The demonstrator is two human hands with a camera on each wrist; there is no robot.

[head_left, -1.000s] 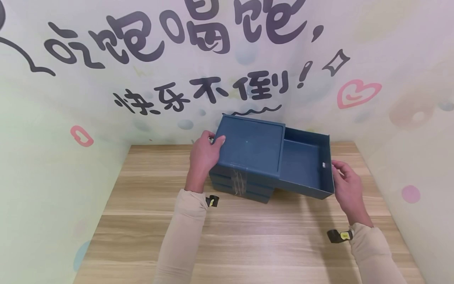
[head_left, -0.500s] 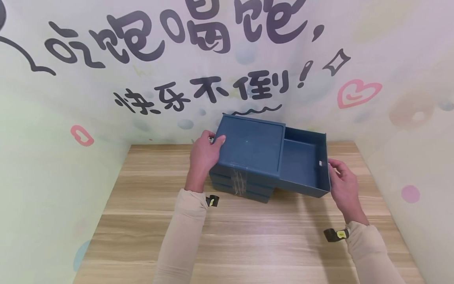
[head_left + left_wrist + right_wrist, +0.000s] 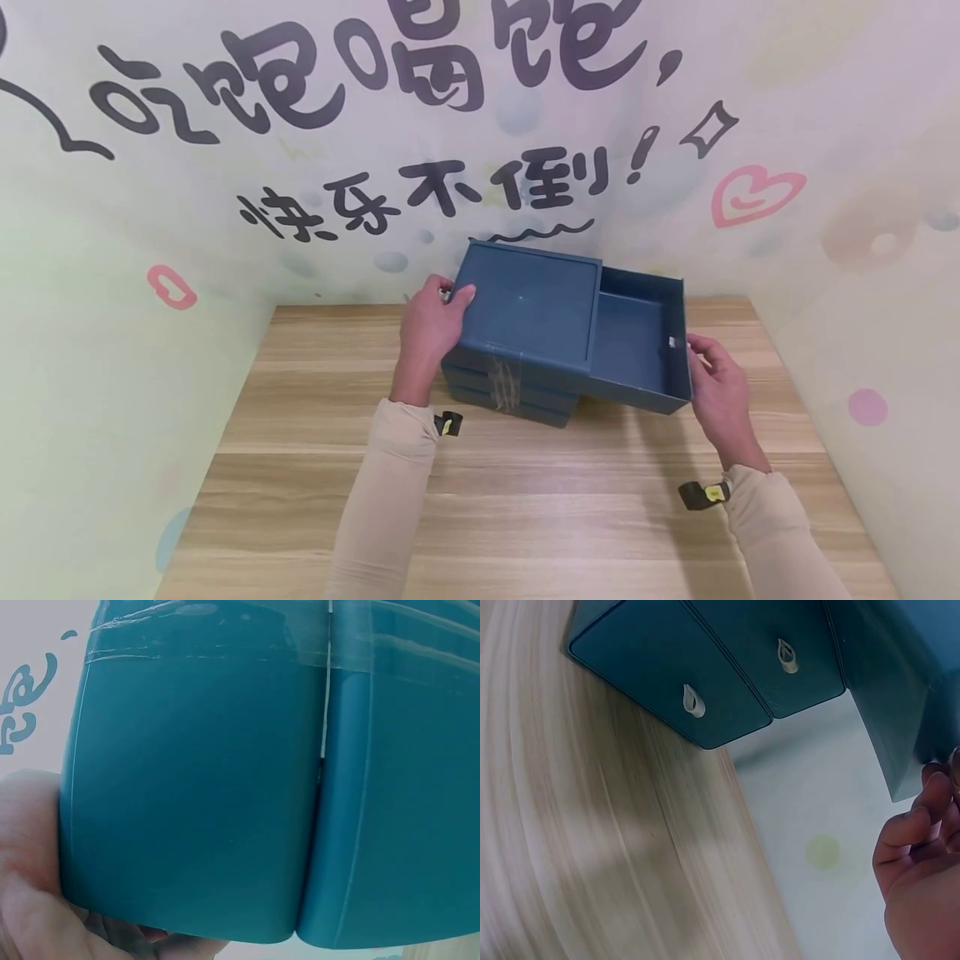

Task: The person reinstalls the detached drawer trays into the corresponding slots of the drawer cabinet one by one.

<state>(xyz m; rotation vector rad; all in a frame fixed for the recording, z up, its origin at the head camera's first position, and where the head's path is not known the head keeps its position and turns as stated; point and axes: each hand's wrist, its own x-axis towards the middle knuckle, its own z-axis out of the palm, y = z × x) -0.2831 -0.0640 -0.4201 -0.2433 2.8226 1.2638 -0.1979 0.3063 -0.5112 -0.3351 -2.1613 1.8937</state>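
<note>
A dark blue drawer cabinet [image 3: 528, 308] stands at the back of the table, its drawers facing right. Its top drawer [image 3: 633, 337] is pulled partway out, with nothing inside. My left hand [image 3: 431, 325] grips the cabinet's upper left edge, thumb on top and fingers down behind. At the drawer's front panel, my right hand [image 3: 722, 396] has curled fingers pinching the small pull, mostly hidden by the fingertips [image 3: 934, 787] in the right wrist view. Two lower drawers below are closed, each with a pale loop pull [image 3: 694, 703].
Clear tape [image 3: 505, 383] runs down the cabinet's near side. The wood-grain table [image 3: 525, 508] extends in front of it. A printed wall [image 3: 360, 275] rises close behind, with further walls left and right.
My right hand has moved left with the top drawer, which slides further into the cabinet. The left hand and the cabinet stay in place.
</note>
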